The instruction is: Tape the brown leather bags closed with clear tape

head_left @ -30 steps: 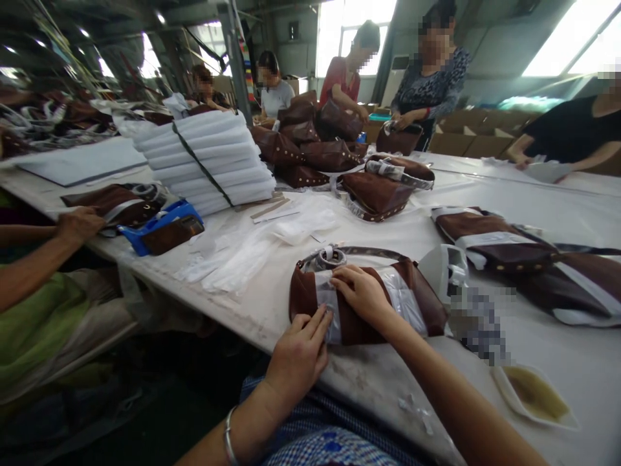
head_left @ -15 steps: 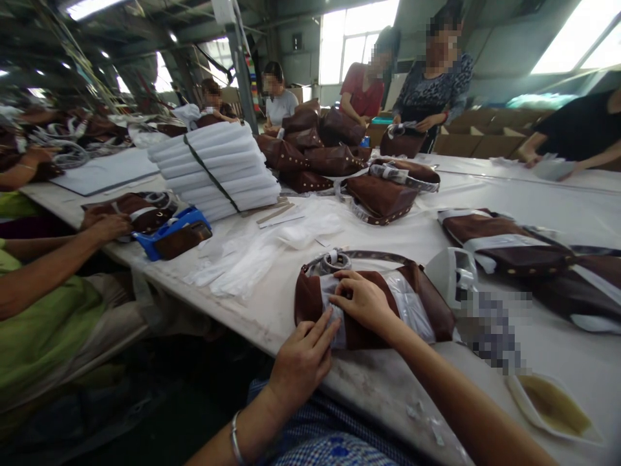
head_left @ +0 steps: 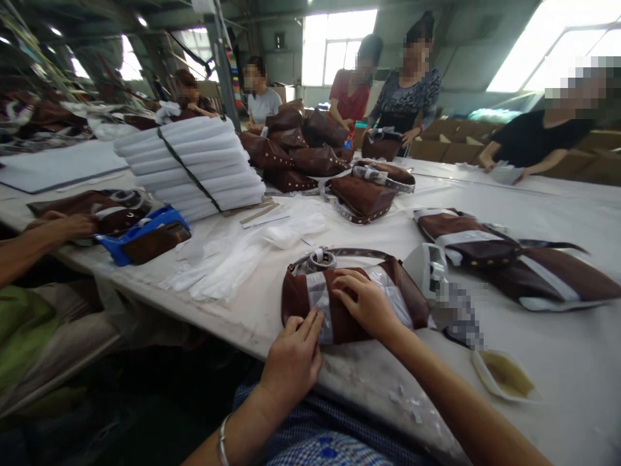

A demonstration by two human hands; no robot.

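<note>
A brown handbag [head_left: 347,327] lies on its side before me at the near table edge, two pale wrapping strips around its body. The fingertips of my left hand [head_left: 294,356] press on the left strip [head_left: 317,292], its fingers stretched out. Just right of that strip, my right hand [head_left: 366,303] rests on the brown side with its fingers spread and slightly bent. Neither hand grasps anything visible. The bag's strap [head_left: 366,252] curves behind it, with a wrapped ring-shaped coil [head_left: 321,260] at the left end.
Right of the bag are a white plastic holder [head_left: 427,268] and a shallow dish [head_left: 509,377] of yellowish stuff. Wrapped bags [head_left: 466,239] lie beyond. Loose white sheets [head_left: 262,252], a strapped white stack [head_left: 189,171] and a blue container [head_left: 145,236] are left. Co-workers surround the table.
The view has turned slightly right, shifting the scene leftward. My right hand's fingers have moved off the left strip onto the brown surface and straightened somewhat. My left hand stays on the strip.
</note>
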